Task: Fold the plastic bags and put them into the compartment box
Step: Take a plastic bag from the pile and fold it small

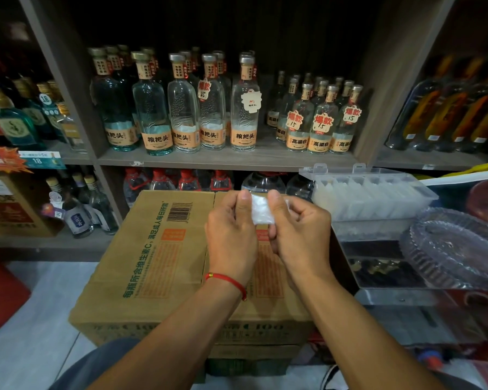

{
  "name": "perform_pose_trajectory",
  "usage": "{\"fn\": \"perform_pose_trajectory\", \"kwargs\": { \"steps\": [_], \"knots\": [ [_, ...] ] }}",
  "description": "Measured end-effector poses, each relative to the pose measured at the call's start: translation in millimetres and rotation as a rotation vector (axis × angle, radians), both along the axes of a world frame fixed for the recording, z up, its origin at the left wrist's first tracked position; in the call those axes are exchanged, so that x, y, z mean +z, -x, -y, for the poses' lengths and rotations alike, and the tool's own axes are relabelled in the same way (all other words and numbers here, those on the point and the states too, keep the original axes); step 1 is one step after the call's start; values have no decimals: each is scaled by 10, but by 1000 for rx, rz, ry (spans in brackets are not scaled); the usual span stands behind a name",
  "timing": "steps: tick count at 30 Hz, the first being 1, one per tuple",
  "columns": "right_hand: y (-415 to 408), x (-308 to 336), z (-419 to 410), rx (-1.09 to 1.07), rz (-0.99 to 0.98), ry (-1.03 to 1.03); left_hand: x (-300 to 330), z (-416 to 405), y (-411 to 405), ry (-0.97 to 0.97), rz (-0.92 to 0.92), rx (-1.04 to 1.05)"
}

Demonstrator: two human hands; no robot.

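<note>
A small folded clear plastic bag (261,210) is held in the air above a cardboard carton (155,257). My left hand (231,235) pinches its left edge and my right hand (299,232) pinches its right side. The thumbs of both hands lie on top of the bag. The clear compartment box (378,192) stands to the right with its lid open. Several of its slots hold folded white bags.
Shelves (228,159) of glass bottles stand right behind the carton. A clear ribbed plastic plate (457,249) lies on a clear box at the right. Another carton sits at the left on a low shelf. Grey floor tiles (40,319) show at the lower left.
</note>
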State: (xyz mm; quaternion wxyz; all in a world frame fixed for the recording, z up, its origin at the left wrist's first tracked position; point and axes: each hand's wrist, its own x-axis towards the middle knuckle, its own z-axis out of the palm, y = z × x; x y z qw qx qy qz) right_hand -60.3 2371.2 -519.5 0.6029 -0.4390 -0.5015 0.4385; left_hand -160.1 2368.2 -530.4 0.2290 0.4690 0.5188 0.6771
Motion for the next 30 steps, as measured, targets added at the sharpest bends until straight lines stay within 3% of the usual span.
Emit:
{"fn": "perform_pose_trajectory", "kwargs": {
  "steps": [6,12,15,20,26,28,30],
  "knots": [
    [-105,27,16,47,94,24,-18,2,-33,27,-52,-63],
    [-287,26,-57,-22,162,-41,45,-9,-42,305,195,-433],
    [-369,29,-91,-48,194,-33,42,7,-25,314,232,-554],
    [-466,73,-39,79,86,65,65,28,-35,283,250,-556],
    [-636,88,10,57,55,121,70,20,-70,348,222,-551],
    [-694,81,18,37,123,144,46,10,-105,359,227,-514],
    [-774,56,36,-44,381,30,25,-6,-127,396,245,-479]
  ]
}}
